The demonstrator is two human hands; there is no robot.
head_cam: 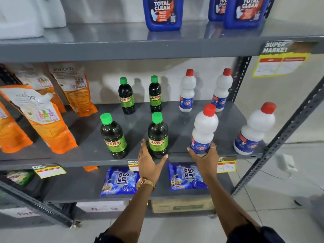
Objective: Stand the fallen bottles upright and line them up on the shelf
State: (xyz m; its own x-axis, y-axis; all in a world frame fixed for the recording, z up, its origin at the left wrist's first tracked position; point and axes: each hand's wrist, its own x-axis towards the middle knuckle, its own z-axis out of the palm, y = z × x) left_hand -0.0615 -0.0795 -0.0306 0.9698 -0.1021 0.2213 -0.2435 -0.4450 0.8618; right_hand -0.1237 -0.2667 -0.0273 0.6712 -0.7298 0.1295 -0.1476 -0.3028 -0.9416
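Several dark bottles with green caps stand upright on the grey middle shelf [175,111]: two at the front [114,135] [158,134], two at the back [126,95] [155,93]. Several white bottles with red caps stand to their right: two at the back [188,92] [221,90], one at the front right corner [254,128]. My right hand [203,155] grips the base of another white bottle [204,128], upright at the shelf's front edge. My left hand [149,163] is open, fingers spread, just in front of the front green-capped bottle.
Orange refill pouches [43,120] lean on the left of the same shelf. Blue detergent jugs [163,13] stand on the shelf above. Blue powder packets [121,181] lie on the shelf below. A slotted metal brace [280,137] runs diagonally at the right.
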